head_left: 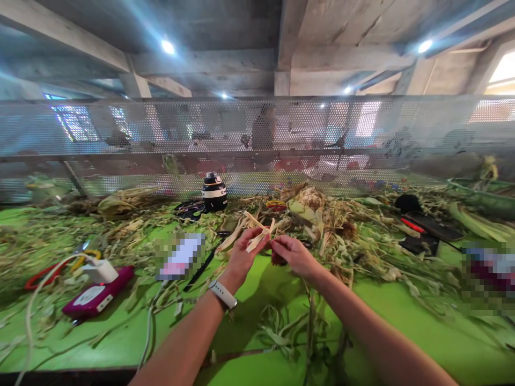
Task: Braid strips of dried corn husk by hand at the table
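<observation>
From the head camera, a green counter (237, 340) strewn with dry husk scraps (124, 220) is seen, with a black container with a white band (215, 198) standing upright near its far side. Pale husk strips (258, 242) are held up in front of the container and slightly to its right. They are pinched between the thumb and fingers of the left hand (245, 254), above which a pale-banded watch (223, 295) is worn on the wrist. The right hand (292, 254) is placed just beside it, further right of the container, its thumb and fingertips brought close together at the strips' edge; whether a strip is gripped there cannot be told.

To the right of the container, a loose heap of husks (311, 201) is piled. In front of it and to its left, a phone-like screen (185, 254) is partly blurred; farther left, a purple box (98, 295) is topped by a white plug (101, 271), with a white cable (30, 321) trailing nearer. Well to the container's right, a dark flat device (436, 225) is laid among scraps. Behind the container, a perforated metal screen (237, 126) is set across.
</observation>
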`<state>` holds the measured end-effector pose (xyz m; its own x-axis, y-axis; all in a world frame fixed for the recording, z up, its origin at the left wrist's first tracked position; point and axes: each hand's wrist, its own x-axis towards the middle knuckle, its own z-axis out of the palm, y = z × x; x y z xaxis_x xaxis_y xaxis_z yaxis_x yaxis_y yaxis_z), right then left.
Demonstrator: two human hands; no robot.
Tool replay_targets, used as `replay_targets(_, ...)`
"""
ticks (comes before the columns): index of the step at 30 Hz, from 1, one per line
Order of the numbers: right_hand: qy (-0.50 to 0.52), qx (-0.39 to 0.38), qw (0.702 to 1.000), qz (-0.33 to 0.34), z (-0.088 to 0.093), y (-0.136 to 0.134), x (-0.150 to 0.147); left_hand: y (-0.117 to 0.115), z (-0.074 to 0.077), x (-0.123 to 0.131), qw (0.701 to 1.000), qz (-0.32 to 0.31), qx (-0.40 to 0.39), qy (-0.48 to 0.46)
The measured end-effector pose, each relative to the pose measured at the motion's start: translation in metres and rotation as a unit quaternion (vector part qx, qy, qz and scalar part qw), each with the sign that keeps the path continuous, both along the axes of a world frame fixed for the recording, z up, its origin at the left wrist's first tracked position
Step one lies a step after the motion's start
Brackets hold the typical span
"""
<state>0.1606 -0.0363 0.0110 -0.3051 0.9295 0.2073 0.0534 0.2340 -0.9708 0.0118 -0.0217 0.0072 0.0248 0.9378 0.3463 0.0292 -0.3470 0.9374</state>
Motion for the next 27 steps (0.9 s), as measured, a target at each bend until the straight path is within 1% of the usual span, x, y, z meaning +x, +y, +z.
replay_targets(2, -0.002, 0.014, 1.000, -0.012, -0.002, 0.002, 0.001, 0.004, -0.001, -0.002, 0.997, 0.019, 0.053, 0.046)
replay_targets(5, -0.025, 0.046, 0.997, -0.052, -0.005, 0.006, 0.004, 0.006, 0.000, -0.006, 0.981, 0.058, 0.142, 0.122)
replay_targets(6, -0.029, 0.057, 0.996, -0.063, -0.006, 0.007, 0.005, 0.006, 0.000, -0.007, 0.976, 0.058, 0.160, 0.136)
replay_targets(7, -0.033, 0.068, 0.995, -0.070, -0.007, 0.008, 0.006, 0.005, 0.001, -0.007, 0.975, 0.045, 0.167, 0.143)
replay_targets(9, -0.040, 0.080, 0.994, -0.069, -0.007, 0.010, 0.008, 0.002, 0.002, -0.006, 0.981, -0.009, 0.141, 0.137)
replay_targets(11, -0.054, 0.082, 0.993, -0.066, -0.007, 0.010, 0.009, -0.001, 0.001, -0.004, 0.988, -0.065, 0.086, 0.115)
replay_targets(12, -0.063, 0.082, 0.992, -0.068, -0.006, 0.009, 0.010, -0.002, 0.000, -0.003, 0.989, -0.083, 0.061, 0.102)
replay_targets(13, -0.072, 0.084, 0.991, -0.072, -0.005, 0.009, 0.010, -0.002, -0.002, -0.001, 0.991, -0.089, 0.043, 0.091)
replay_targets(14, -0.079, 0.087, 0.990, -0.077, -0.005, 0.008, 0.010, -0.001, -0.003, -0.001, 0.992, -0.082, 0.037, 0.085)
replay_targets(15, -0.084, 0.092, 0.989, -0.083, -0.004, 0.007, 0.010, 0.000, -0.005, 0.000, 0.993, -0.064, 0.044, 0.089)
replay_targets(18, -0.092, 0.106, 0.986, -0.094, -0.003, 0.006, 0.009, 0.005, -0.006, -0.001, 0.987, 0.021, 0.102, 0.126)
replay_targets(19, -0.093, 0.109, 0.985, -0.093, -0.003, 0.006, 0.009, 0.005, -0.006, -0.001, 0.985, 0.033, 0.108, 0.129)
replay_targets(20, -0.092, 0.110, 0.986, -0.090, -0.003, 0.007, 0.009, 0.005, -0.004, -0.001, 0.988, 0.023, 0.095, 0.122)
replay_targets(22, -0.088, 0.100, 0.988, -0.075, -0.004, 0.007, 0.009, 0.001, 0.000, -0.001, 0.996, -0.037, 0.032, 0.079)
replay_targets(23, -0.086, 0.091, 0.990, -0.066, -0.005, 0.008, 0.009, -0.002, 0.002, 0.000, 0.996, -0.072, -0.004, 0.055)
replay_targets(24, -0.086, 0.081, 0.991, -0.058, -0.006, 0.009, 0.009, -0.005, 0.003, 0.001, 0.995, -0.093, -0.029, 0.035)
replay_targets(25, -0.087, 0.072, 0.992, -0.051, -0.008, 0.009, 0.009, -0.008, 0.005, 0.002, 0.993, -0.105, -0.045, 0.019)
replay_targets(27, -0.088, 0.064, 0.993, -0.039, -0.010, 0.011, 0.009, -0.012, 0.006, 0.002, 0.993, -0.107, -0.059, 0.004)
